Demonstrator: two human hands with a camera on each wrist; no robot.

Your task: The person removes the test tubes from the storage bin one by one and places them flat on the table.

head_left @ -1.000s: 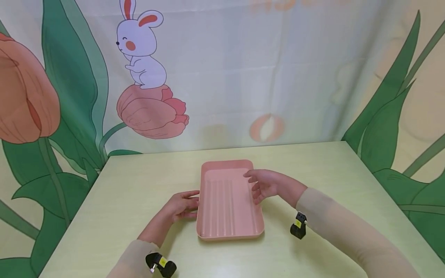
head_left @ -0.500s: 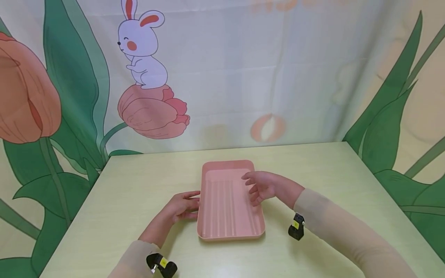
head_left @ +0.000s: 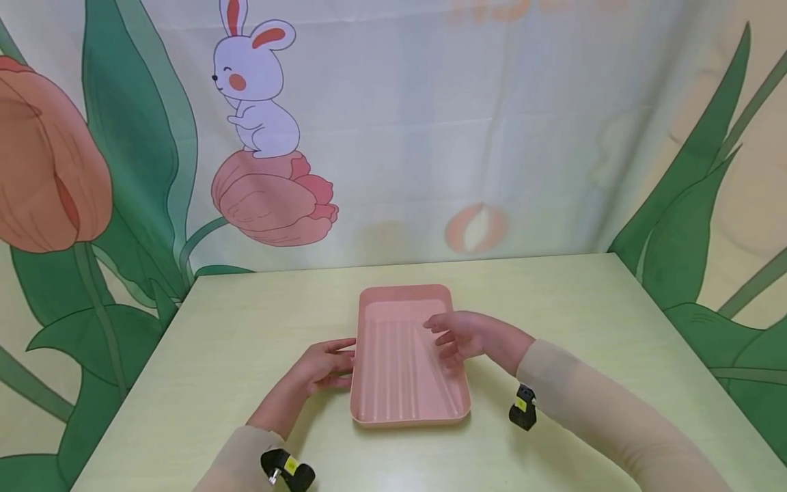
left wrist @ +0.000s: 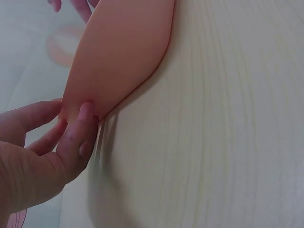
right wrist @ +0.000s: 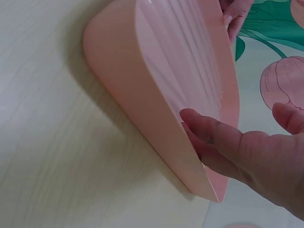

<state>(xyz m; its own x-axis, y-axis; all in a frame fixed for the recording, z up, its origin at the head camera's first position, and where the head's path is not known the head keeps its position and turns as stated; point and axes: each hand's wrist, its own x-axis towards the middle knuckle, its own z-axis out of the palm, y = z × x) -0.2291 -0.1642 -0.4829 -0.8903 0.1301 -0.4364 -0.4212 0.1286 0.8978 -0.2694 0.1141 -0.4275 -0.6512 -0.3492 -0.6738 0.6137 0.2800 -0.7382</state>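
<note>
A shallow pink rectangular tray (head_left: 406,294) sits lengthwise on the table. Pale, see-through ridges (head_left: 387,372) run along its floor, and a slanting line lies at the right; whether these belong to the tray or lie loose in it I cannot tell. My left hand (head_left: 322,367) touches the tray's left side, fingers mostly straight, with one fingertip against the outer wall in the left wrist view. My right hand (head_left: 464,336) hovers across the right rim, its loosely bent fingers reaching over the tray. In the right wrist view nothing plainly shows between those fingers.
The pale wooden table (head_left: 252,321) extends around the tray. Behind it hangs a printed cloth (head_left: 399,137) with a rabbit and tulips, meeting the table's back edge. A small black wrist device (head_left: 522,408) hangs under the right sleeve, another (head_left: 287,470) under the left.
My right hand has shifted left and slightly nearer over the tray. A slanting line now shows on the tray's right floor, where it looked smooth. The left hand stays at the left wall.
</note>
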